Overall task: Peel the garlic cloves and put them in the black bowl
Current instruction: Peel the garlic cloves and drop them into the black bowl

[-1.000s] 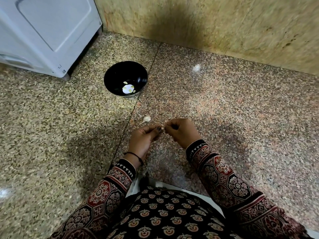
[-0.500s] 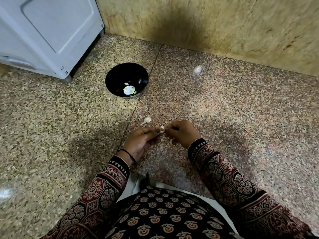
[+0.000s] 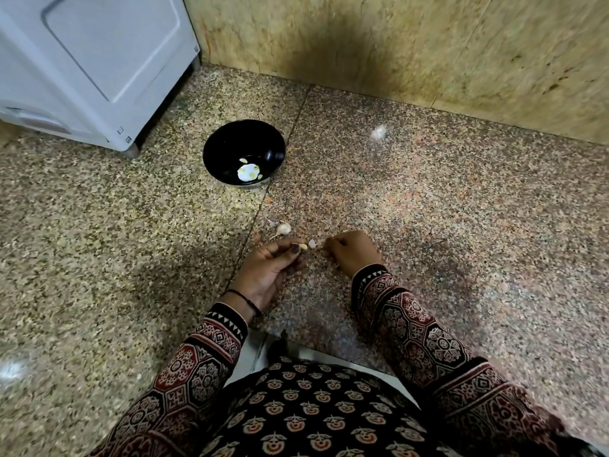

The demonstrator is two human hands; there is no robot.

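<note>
My left hand [image 3: 275,268] pinches a small pale garlic clove [image 3: 303,247] at its fingertips, low over the speckled floor. My right hand [image 3: 351,252] is a short way to the right, fingers closed on a thin flake of garlic skin [image 3: 312,243] that sticks out toward the clove. An unpeeled garlic clove [image 3: 283,228] with a short stem lies on the floor just beyond my left hand. The black bowl [image 3: 216,150] stands farther away on the floor, with a few peeled cloves [image 3: 250,171] lying at its bottom.
A white appliance [image 3: 92,61] stands at the back left, close to the bowl. A yellowish stone wall [image 3: 428,44] runs along the back. Small skin scraps [image 3: 269,200] lie on the floor between bowl and hands. My patterned lap fills the near edge.
My hands were together on the clove; now the right hand has pulled away to the right with a flake of skin, leaving the clove in the left.
</note>
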